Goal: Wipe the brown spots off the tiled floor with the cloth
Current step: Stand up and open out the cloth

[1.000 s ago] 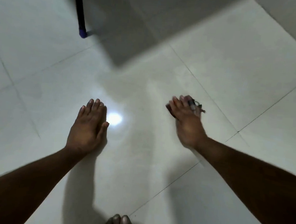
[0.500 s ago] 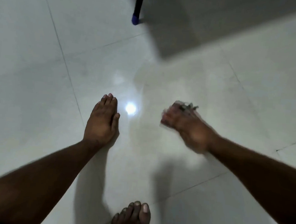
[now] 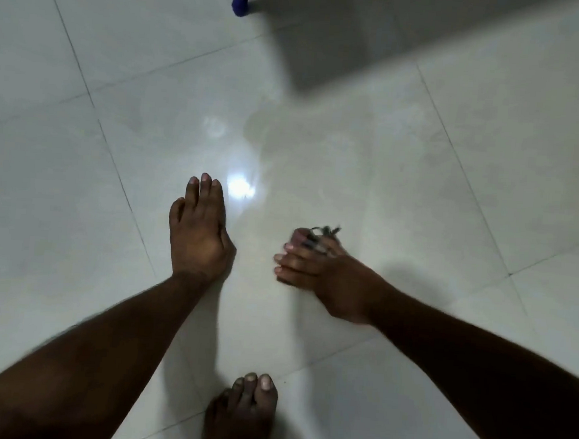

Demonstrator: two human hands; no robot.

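Observation:
My left hand [image 3: 199,233] lies flat on the glossy white tiled floor [image 3: 370,177], fingers straight and together, pointing away from me. To its right, my right hand [image 3: 315,269] presses a small dark cloth [image 3: 323,233] against the floor; only frayed dark bits of the cloth stick out past my fingers, the remainder being hidden under the hand. My fingers point left and are blurred. No brown spots are visible on the tiles around the hands. A faint wet sheen shows on the tile beyond my hands.
A dark furniture leg with a blue cap [image 3: 240,5] stands at the top, beside a grey shadowed area [image 3: 396,38]. My bare foot [image 3: 244,411] rests on the floor at the bottom centre. A bright light reflection [image 3: 240,188] sits near my left fingertips.
My right hand with the cloth has swept leftwards and towards me, its fingers now pointing left. My left hand has stayed flat on the floor. The view has shifted, showing more of my foot.

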